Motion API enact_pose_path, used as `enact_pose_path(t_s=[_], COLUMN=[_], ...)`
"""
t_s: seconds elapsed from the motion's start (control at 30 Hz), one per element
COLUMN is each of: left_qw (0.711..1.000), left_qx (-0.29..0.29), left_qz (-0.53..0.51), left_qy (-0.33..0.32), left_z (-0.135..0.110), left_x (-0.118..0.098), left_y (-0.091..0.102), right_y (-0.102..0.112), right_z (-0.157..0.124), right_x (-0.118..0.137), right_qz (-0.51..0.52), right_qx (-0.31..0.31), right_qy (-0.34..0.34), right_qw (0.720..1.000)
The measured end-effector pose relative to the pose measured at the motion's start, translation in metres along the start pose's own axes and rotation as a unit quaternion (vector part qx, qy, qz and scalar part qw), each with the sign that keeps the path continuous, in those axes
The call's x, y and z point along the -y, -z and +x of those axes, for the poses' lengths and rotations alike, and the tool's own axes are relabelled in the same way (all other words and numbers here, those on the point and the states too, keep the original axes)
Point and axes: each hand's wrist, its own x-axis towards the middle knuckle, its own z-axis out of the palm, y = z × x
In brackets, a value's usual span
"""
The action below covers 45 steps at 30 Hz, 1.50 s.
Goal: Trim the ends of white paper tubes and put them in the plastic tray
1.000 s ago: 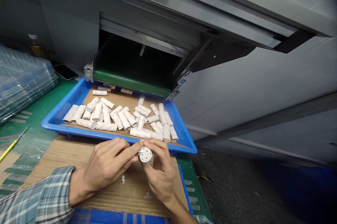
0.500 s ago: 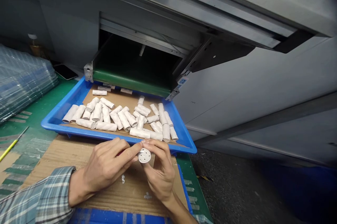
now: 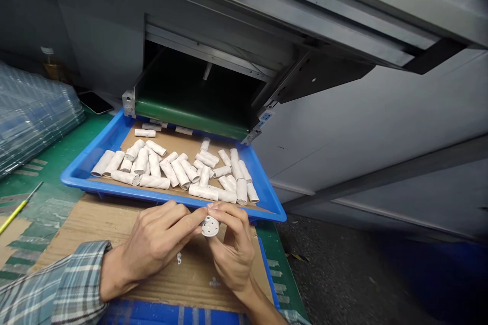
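Note:
My right hand is closed around a short white tube, whose round end with several small holes faces me. Against the left rim of that end, my left hand has its fingers pinched together. Whatever the left fingers hold is hidden behind them. Both hands are above a brown cardboard sheet, just in front of a blue tray. Inside the tray lie many similar white tubes, loosely heaped on a cardboard liner.
A green conveyor belt ends over the tray's back edge, below a grey metal housing. At left are stacked clear plastic trays, a phone, a bottle and a yellow-handled tool. Small white scraps lie on the cardboard.
The view has shifted very slightly. My hands keep nearly the same hold, and the tube's end looks slightly turned. The tubes in the tray have not moved.

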Motion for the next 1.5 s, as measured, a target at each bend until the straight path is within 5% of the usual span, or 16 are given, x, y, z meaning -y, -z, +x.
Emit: enact_pose_path(t_s=[1.5], left_qw=[0.999], left_qx=[0.001], left_qz=[-0.027], left_qy=[0.019], left_z=[0.0017], left_x=[0.0007], left_y=[0.0032], right_y=[0.0007], right_z=[0.003], right_x=[0.0018], right_qz=[0.004], right_qx=[0.003], right_qy=[0.01], right_qw=[1.0])
